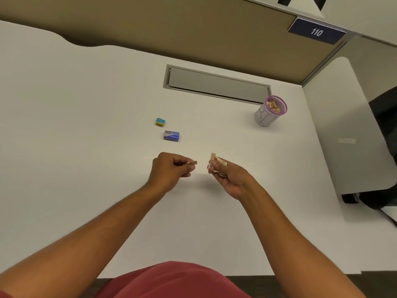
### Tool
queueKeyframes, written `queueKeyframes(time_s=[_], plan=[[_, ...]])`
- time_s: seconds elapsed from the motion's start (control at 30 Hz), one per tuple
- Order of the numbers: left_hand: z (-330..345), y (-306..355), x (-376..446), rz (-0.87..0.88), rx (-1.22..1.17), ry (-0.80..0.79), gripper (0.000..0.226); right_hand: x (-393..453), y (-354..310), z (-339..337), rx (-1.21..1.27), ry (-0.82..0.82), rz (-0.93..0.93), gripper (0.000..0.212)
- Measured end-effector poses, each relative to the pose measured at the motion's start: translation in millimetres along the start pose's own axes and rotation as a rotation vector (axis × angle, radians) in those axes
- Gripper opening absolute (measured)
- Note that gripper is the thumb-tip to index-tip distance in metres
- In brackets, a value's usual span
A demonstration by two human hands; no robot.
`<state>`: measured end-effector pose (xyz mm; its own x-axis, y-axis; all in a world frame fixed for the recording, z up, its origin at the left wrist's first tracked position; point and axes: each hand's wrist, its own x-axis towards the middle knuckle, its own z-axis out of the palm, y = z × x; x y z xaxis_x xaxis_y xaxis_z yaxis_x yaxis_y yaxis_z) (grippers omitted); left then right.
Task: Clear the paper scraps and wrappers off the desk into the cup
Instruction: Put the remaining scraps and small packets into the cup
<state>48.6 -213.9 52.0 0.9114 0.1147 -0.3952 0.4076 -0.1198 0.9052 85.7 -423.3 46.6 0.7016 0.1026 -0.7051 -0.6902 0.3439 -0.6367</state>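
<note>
Two bare hands hover over a white surface (86, 125). The left hand (169, 168) has its grip pressed together, pinching one small paper scrap (193, 163) between thumb and forefinger. The right hand (227, 175) is curled shut around a bunch of scraps (217, 163). The cup (269, 111), already holding scraps, stands at two o'clock, well apart. Two small boxes (171, 135) lie at twelve o'clock from the left hand.

An office cubicle. A tan fabric partition (193, 35) with a numbered plate reading 110 (316, 32) backs the white surface (86, 125). A grey cable hatch (217, 86) is set into it.
</note>
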Motion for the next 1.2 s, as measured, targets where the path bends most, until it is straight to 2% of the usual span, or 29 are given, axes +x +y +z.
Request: queueKeyframes(time_s=[0.2, 0.33, 0.47, 0.53, 0.6, 0.73, 0.8, 0.9, 1.03, 1.2], plan=[[78.1, 38.6, 21.3, 0.018, -0.086, -0.011, 0.016, 6.6, -51.2, -65.6, 0.032, -0.013, -0.02, 0.021], [124.0, 62.8, 41.0, 0.036, -0.125, -0.02, 0.016, 16.2, -96.7, -100.7, 0.041, -0.037, -0.035, 0.013], [161.7, 90.0, 64.8, 0.07, -0.138, -0.018, 0.016, 37.3, -162.9, -121.7, -0.104, -0.034, -0.15, 0.009], [175.5, 100.5, 75.3, 0.084, -0.141, -0.017, 0.016, 52.7, -198.9, -126.1, -0.189, 0.013, -0.262, 0.015], [185.6, 107.3, 84.4, 0.094, -0.139, -0.007, 0.016, 71.8, -232.9, -125.4, -0.334, 0.123, -0.404, 0.025], [195.8, 111.7, 96.2, 0.085, -0.139, 0.02, 0.016, 118.7, -276.7, -117.5, -1.003, 0.358, -0.699, 0.02], [197.3, 110.7, 99.2, 0.078, -0.139, 0.034, 0.016, 140.7, -283.7, -115.1, -1.274, 0.37, -0.729, 0.02], [197.2, 107.7, 100.6, 0.067, -0.14, 0.05, 0.016, 158.1, -279.9, -112.3, -1.584, 0.303, -0.649, 0.035], [195.7, 103.7, 100.2, 0.059, -0.141, 0.059, 0.016, 150.8, -287.9, -113.6, -1.698, 0.204, -0.617, 0.041], [196.1, 103.2, 100.7, 0.05, -0.14, 0.064, 0.015, 126.3, -313.7, -115.5, -1.664, 0.131, -0.669, 0.041]])
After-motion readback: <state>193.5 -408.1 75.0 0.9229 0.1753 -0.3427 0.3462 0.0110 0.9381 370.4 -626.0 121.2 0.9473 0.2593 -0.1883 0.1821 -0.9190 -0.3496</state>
